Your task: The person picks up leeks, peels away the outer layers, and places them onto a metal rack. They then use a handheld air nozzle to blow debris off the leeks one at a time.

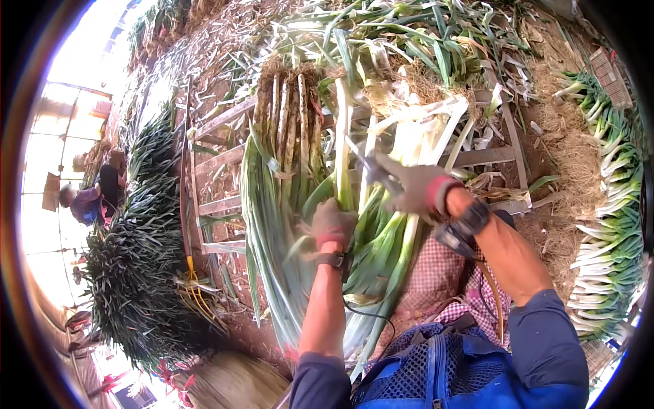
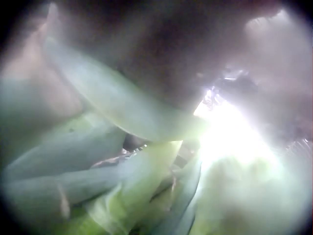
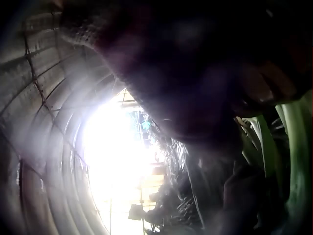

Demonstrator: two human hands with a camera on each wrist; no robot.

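Note:
Large leeks lie side by side on a low wooden rack in the head view. My left hand (image 1: 334, 223), in a grey-brown glove, grips one leek (image 1: 343, 123) where its pale stem turns to green leaves. My gloved right hand (image 1: 417, 189) holds an air gun (image 1: 379, 172) whose thin nozzle points at this stem. To the left lie unpeeled leeks (image 1: 283, 112) with soil-stained stems and roots; to the right are whiter stems (image 1: 426, 136). Blurred leek leaves (image 2: 122, 105) fill the left wrist view under the dark hand. In the right wrist view, the dark glove (image 3: 161, 73) hides the air gun.
Slats of the wooden rack (image 1: 221, 160) show at both sides. A tan hose (image 1: 494, 300) runs by my right forearm. Leek piles (image 1: 146, 245) stand left, and a row of white-stemmed leeks (image 1: 591, 266) lies right. A person (image 1: 88, 201) is at the far left.

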